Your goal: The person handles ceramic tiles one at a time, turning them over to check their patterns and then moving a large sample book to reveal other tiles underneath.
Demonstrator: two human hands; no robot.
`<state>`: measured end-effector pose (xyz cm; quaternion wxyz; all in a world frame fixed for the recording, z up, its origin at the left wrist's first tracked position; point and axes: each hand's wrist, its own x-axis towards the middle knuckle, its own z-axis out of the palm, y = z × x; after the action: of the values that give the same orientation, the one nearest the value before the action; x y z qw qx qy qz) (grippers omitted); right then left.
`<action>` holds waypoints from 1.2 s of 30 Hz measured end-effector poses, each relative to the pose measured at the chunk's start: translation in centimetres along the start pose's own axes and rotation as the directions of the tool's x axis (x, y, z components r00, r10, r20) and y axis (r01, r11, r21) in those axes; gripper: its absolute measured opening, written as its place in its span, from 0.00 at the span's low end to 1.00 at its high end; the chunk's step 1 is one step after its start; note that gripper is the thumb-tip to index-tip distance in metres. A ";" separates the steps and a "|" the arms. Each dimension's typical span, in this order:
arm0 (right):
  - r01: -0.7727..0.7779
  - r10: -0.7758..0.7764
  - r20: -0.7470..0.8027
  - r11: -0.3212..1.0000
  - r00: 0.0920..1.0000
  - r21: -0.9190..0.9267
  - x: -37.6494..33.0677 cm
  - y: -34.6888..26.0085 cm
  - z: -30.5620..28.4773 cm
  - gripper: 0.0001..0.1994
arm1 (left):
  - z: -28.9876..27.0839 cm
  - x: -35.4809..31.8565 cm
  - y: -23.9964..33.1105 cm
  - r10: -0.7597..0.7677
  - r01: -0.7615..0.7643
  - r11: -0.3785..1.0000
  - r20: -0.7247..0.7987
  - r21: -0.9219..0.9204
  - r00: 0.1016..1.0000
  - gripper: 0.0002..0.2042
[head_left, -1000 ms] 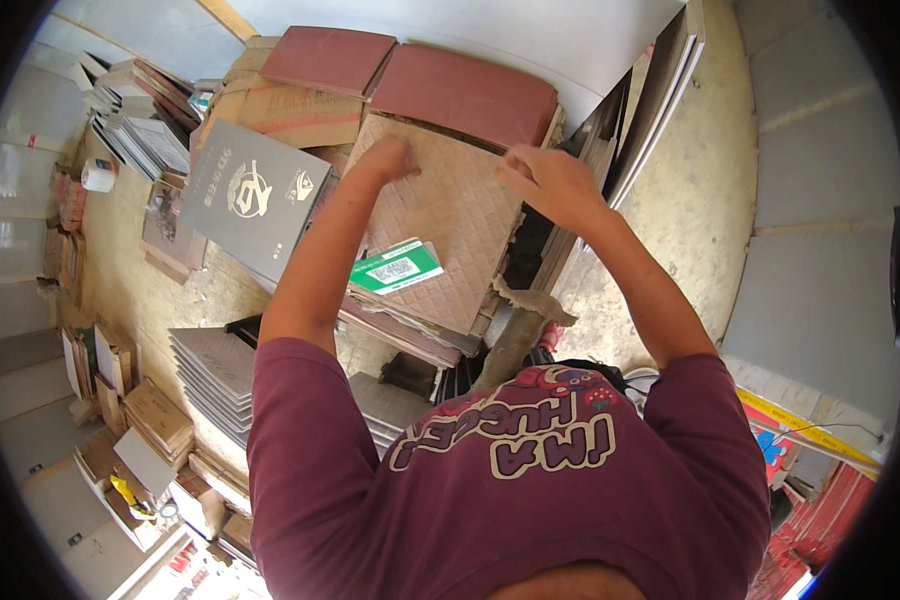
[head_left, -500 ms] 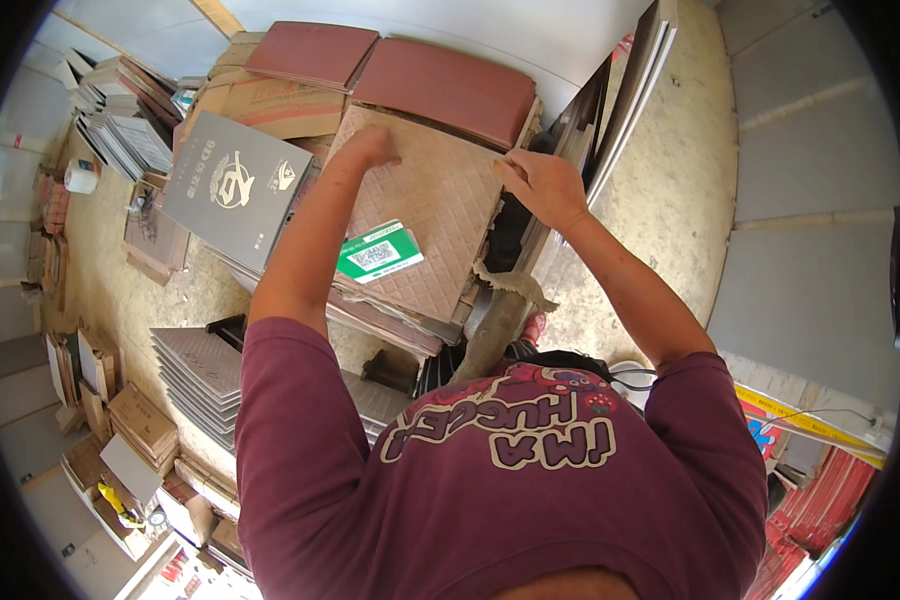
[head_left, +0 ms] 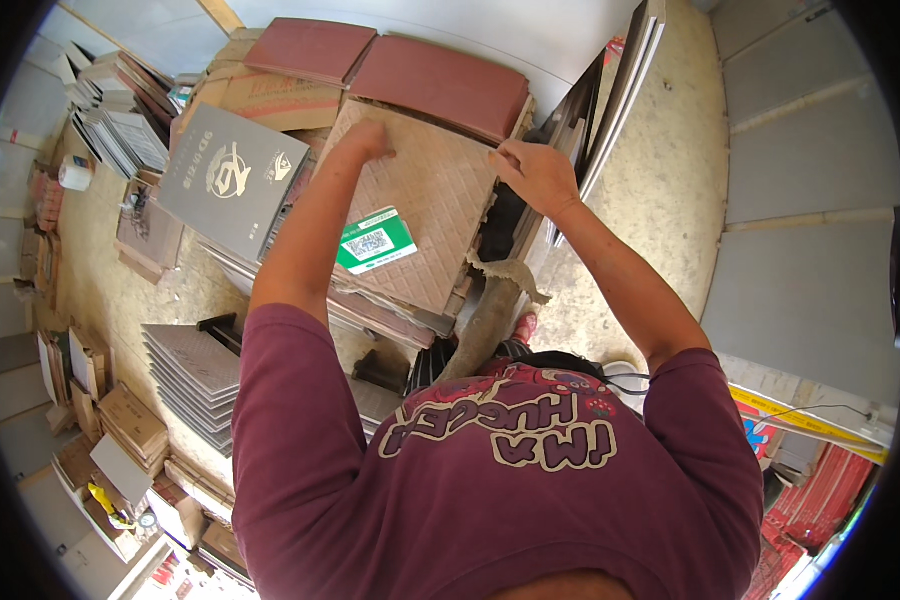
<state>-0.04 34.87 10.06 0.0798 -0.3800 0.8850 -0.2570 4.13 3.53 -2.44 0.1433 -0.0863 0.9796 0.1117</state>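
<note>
A square tan tile [head_left: 425,190] with a raised diamond pattern tops a stack before me. On its near left part is a green and white label [head_left: 375,241]. My left hand [head_left: 368,141] is closed over the tile's far left part; its fingertips are mostly hidden. At the far right corner, my right hand [head_left: 538,175] is closed with thumb and finger together against the edge. Whether either hand holds something small cannot be made out. A grey box lid or board [head_left: 230,180] with gold print lies left of the tile, partly behind my left forearm.
Dark red tiles [head_left: 440,85] lie beyond the stack, by a flattened carton [head_left: 270,98]. Tall panels [head_left: 625,95] lean at the far right. A torn, greyish strip [head_left: 510,272] hangs by the stack's near right corner. Fanned grey tiles [head_left: 192,370] stand on the floor at left.
The whole view has shifted slightly, the scene sliding a little to the left. Both hands keep about the same places on the tile.
</note>
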 end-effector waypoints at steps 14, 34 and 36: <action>-0.032 0.033 -0.013 0.998 0.999 0.049 0.1 0.0 0.2 0.14 | -0.6 -0.4 0.5 0.003 -0.003 0.999 0.000 -0.054 1.000 0.19; -0.063 0.062 0.032 0.997 0.998 0.038 0.3 0.0 0.2 0.16 | 0.0 0.7 -0.2 0.022 -0.021 1.000 0.042 -0.013 0.999 0.24; -0.081 0.079 0.043 0.995 0.996 0.057 0.2 -0.3 0.1 0.16 | 0.0 0.9 -0.3 0.029 -0.029 1.000 0.079 -0.005 0.996 0.24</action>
<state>-0.02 34.52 10.16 0.1192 -0.3468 0.8898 -0.2716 3.32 3.14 -2.73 0.1803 -0.0678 0.9740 0.1189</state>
